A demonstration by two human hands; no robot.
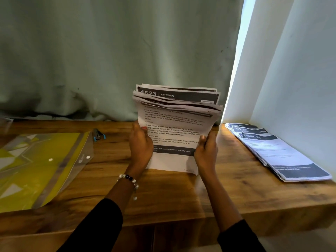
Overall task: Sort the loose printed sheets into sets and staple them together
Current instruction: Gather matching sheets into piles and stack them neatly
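1. So the bundle of printed sheets (177,128) is standing upright on its bottom edge in the middle of the frame, resting on the wooden desk (181,193), long axis running up and down. The top edges are ragged and fanned, so the pages aren't squared up yet.

2. Hands are apart, one on each side edge of the bundle. Left hand (141,144) clamps the left edge with the thumb on the front page, right hand (206,151) does the same on the right edge. Both grips are in the lower half of the pages, so the top half flops a bit.

3. The stapler (98,135) sits left of center, on the desk just beside the corner of a yellow plastic folder (36,160). It's on the left hand's side and clearly nearer to it than to the right.

4. A finished-looking pile of sheets (278,151) lies flat at the right of the frame, fanned along the wall, nearer the right hand.

5. My guess: sorting pages off goes right, reaching for the stapler goes left, with the other hand keeping the bundle upright.
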